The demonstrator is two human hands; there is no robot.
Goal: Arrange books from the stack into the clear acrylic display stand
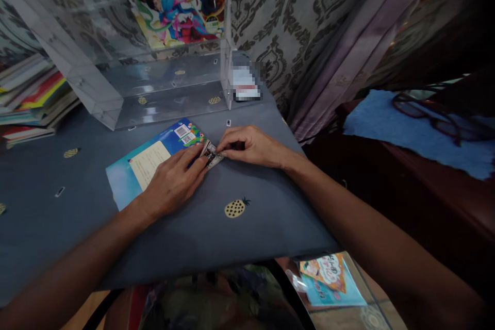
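A blue book point(154, 157) with a pale text panel and a barcode lies slanted on the cloth-covered table. Over its lower right part rests my left hand point(176, 180), its fingers stretched out and lying flat. The left fingertips press on a small black-and-white printed piece point(211, 154), a card or booklet, at the book's right end. At the opposite edge of that piece, my right hand point(251, 147) pinches with thumb and index finger. The left part of the printed piece is hidden under my left fingers.
A clear acrylic rack point(174, 100) stands behind the book, with a colourful picture book point(181, 10) in it. Stacked books point(34, 98) sit at the left. A partly blurred item point(246, 82) lies beyond the rack. Glasses point(429, 113) rest on a blue cloth point(371, 118) at the right.
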